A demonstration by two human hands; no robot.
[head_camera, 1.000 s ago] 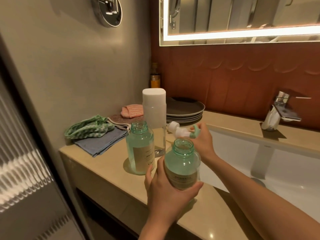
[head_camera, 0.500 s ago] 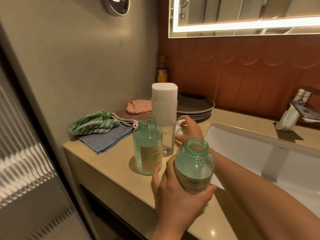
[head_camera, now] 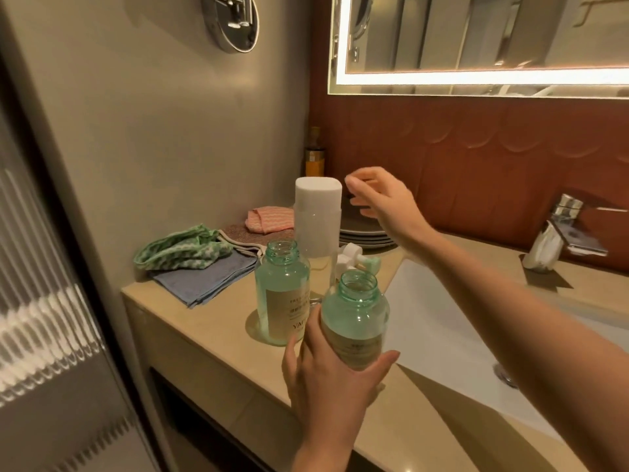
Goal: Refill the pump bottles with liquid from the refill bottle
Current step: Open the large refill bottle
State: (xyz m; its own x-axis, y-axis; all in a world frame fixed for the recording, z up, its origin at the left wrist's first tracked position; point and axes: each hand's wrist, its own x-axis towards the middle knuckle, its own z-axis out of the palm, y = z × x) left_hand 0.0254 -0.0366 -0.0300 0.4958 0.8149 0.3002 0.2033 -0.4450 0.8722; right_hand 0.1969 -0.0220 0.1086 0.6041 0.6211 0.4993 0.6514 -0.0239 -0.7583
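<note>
Gripping open bottle (head_camera: 354,321) in my left hand (head_camera: 326,379) to steady it; my right hand (head_camera: 381,199) loose, empty, beside refill bottle (head_camera: 318,219).

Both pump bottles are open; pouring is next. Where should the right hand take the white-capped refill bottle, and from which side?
Probably round the frosted body of the refill bottle, just under its cap, from its right, where the right hand hovers open. It stands upright; the far pump bottle screens its lower front; the left hand holds the near pump bottle.
</note>
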